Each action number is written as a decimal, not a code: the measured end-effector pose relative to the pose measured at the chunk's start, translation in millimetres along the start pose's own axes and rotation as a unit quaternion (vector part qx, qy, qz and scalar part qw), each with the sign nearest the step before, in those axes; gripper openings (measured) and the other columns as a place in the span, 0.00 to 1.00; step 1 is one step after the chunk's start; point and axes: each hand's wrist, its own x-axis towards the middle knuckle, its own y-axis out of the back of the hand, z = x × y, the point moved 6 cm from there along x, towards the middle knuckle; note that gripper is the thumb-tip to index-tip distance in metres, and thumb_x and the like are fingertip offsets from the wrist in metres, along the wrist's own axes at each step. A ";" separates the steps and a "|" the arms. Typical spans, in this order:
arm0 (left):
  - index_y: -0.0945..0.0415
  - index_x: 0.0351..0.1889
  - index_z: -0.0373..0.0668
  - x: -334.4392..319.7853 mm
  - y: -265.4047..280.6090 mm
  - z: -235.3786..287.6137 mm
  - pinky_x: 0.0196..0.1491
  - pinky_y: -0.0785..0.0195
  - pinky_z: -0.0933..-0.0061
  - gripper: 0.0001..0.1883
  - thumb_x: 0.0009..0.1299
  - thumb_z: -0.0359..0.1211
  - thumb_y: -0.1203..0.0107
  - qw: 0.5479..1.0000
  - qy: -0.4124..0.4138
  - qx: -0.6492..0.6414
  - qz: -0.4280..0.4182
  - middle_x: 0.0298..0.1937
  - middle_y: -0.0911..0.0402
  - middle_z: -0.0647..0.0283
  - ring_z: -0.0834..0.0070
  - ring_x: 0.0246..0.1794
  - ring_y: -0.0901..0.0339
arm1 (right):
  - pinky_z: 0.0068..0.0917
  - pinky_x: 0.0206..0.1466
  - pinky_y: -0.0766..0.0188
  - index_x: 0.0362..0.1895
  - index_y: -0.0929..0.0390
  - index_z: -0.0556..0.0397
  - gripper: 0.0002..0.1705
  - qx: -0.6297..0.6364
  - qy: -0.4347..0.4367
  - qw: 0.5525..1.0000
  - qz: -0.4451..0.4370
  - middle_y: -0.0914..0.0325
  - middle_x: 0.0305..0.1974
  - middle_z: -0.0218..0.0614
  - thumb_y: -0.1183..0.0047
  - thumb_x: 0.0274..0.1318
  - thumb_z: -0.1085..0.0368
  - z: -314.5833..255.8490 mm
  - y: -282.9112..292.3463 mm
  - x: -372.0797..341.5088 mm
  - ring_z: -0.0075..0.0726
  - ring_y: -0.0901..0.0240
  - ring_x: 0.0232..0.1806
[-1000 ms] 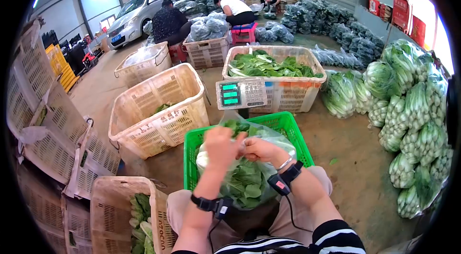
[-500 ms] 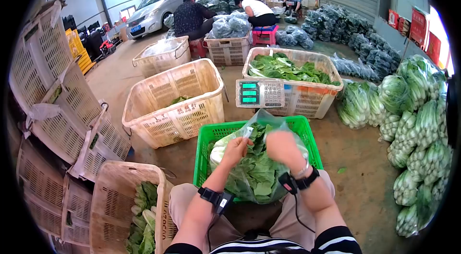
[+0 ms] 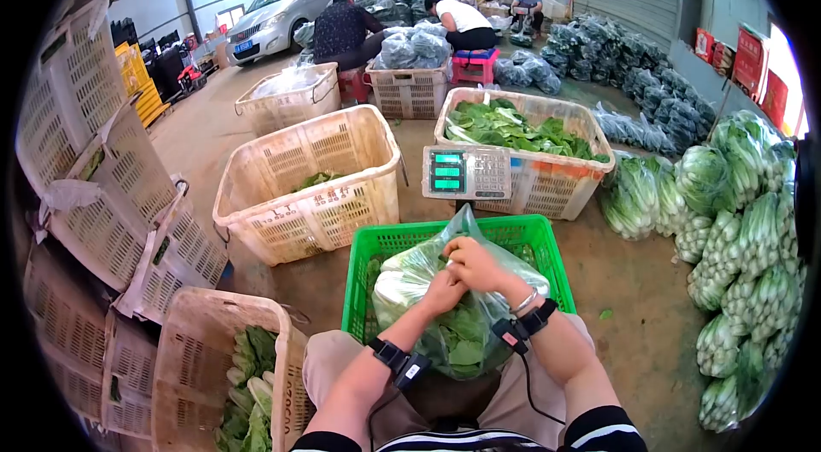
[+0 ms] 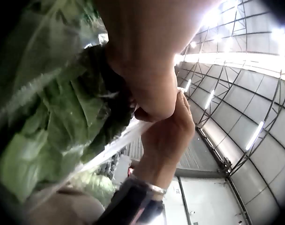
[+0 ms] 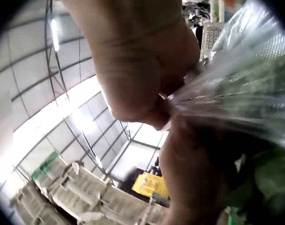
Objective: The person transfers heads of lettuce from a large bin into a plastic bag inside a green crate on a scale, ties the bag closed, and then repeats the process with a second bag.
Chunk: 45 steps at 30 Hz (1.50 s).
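Note:
A clear plastic bag (image 3: 505,349) of leafy greens (image 3: 466,349) stands in a green basket (image 3: 547,257) in front of the person. Close together above it, the left hand (image 3: 443,293) and right hand (image 3: 476,265) hold its plastic. The right wrist view shows the plastic (image 5: 194,101) drawn into tight folds between the fingers. The left wrist view shows the left hand (image 4: 147,79) curled at the bag's edge, with the right hand (image 4: 168,136) just beyond. White stems (image 3: 395,289) press against the bag's left side. The fingertips are mostly hidden.
Behind the basket stands a scale display (image 3: 466,172). Pale crates (image 3: 316,217) surround it, one with loose greens (image 3: 522,127), another at lower left (image 3: 295,366). Bagged vegetables (image 3: 735,272) are piled at right, stacked crates (image 3: 120,195) at left. Other people (image 3: 466,20) sit farther back.
The hands, apart half a second ago, have come together over the bag. Its mouth is now gathered in folds between them. The head view has swung left since the first frame.

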 end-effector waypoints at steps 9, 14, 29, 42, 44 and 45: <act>0.29 0.30 0.36 0.6 -17.5 23.6 0.24 0.43 0.72 0.12 0.61 0.37 0.45 0.998 0.001 -0.026 -0.060 0.19 0.32 0.66 0.78 0.20 0.35 | 0.31 0.47 0.34 0.25 0.26 0.62 0.13 0.138 -0.030 0.982 -0.125 0.27 0.47 0.42 0.50 0.45 0.62 3.0 -2.7 13.2 0.41 0.29 0.43; 0.29 0.30 0.37 5.9 3.9 20.5 0.24 0.45 0.71 0.19 0.71 0.43 0.60 0.998 0.052 -0.021 -0.009 0.18 0.35 0.68 0.80 0.20 0.38 | 0.31 0.46 0.32 0.30 0.24 0.61 0.13 0.117 -0.088 0.987 -0.062 0.24 0.44 0.43 0.51 0.41 0.64 6.0 31.6 -5.6 0.43 0.28 0.43; 0.31 0.16 0.38 10.5 17.4 16.7 0.22 0.44 0.73 0.27 0.68 0.51 0.56 0.947 0.231 -0.014 -0.222 0.14 0.31 0.69 0.79 0.16 0.38 | 0.40 0.31 0.29 0.22 0.26 0.56 0.07 -0.224 -0.172 0.957 -0.062 0.25 0.25 0.47 0.53 0.43 0.66 -47.4 -1.4 -35.5 0.49 0.26 0.30; 0.24 0.31 0.36 -2.7 13.3 62.6 0.36 0.33 0.67 0.09 0.54 0.31 0.44 0.956 0.021 0.199 -0.212 0.30 0.21 0.52 0.56 0.33 0.24 | 0.43 0.37 0.31 0.31 0.23 0.52 0.12 0.022 -0.165 0.986 -0.013 0.23 0.29 0.46 0.57 0.50 0.61 9.0 12.4 -23.7 0.54 0.27 0.33; 0.26 0.29 0.39 -7.8 8.4 72.3 0.39 0.35 0.68 0.09 0.49 0.29 0.44 0.876 -0.115 0.431 -0.183 0.26 0.23 0.57 0.62 0.32 0.24 | 0.43 0.38 0.32 0.31 0.23 0.52 0.12 0.017 -0.167 0.985 -0.040 0.24 0.30 0.47 0.57 0.50 0.60 21.5 0.0 -16.0 0.54 0.27 0.33; 0.28 0.26 0.43 -13.0 5.4 81.4 0.39 0.38 0.70 0.07 0.48 0.27 0.47 0.848 -0.235 0.453 -0.142 0.21 0.27 0.63 0.67 0.28 0.26 | 0.44 0.38 0.32 0.31 0.23 0.52 0.12 -0.026 -0.190 0.981 -0.033 0.24 0.30 0.48 0.57 0.51 0.60 31.3 -1.2 -13.1 0.55 0.28 0.33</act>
